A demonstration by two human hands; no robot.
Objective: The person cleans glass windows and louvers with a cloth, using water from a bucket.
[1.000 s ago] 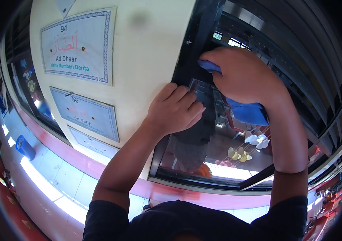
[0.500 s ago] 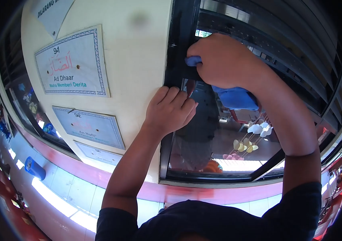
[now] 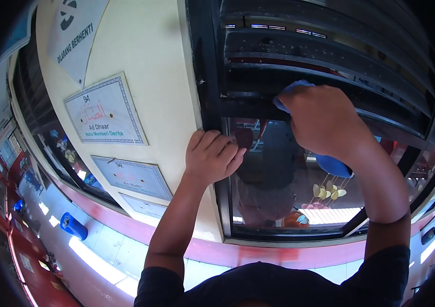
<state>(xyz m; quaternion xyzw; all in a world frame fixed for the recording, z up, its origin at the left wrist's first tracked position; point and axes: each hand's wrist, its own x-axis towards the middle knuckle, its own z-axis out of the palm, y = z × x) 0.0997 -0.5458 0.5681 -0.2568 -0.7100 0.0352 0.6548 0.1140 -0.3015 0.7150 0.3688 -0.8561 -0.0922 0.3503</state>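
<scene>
My right hand (image 3: 325,117) is closed around a blue cloth (image 3: 332,166), holding it on the dark horizontal rail (image 3: 253,108) between the slats and the lower glass pane. A bit of the cloth shows above my fingers, and another part hangs below the palm. My left hand (image 3: 212,157) is curled over the dark upright window frame (image 3: 208,77) at the edge of the cream wall. Its fingertips are partly hidden. Under both hands, the lower pane (image 3: 263,199) shows dark reflections and hanging yellow decorations (image 3: 328,191).
Dark louvre slats (image 3: 299,48) fill the window's upper part. Paper signs, one reading "Ad Dhaar" (image 3: 106,113), are fixed to the cream wall (image 3: 161,77) on the left. A blue bin (image 3: 73,226) stands on the tiled floor lower left.
My right hand has moved right along the rail with the cloth, away from the upright frame. My left hand stays at the frame. The view has shifted slightly.
</scene>
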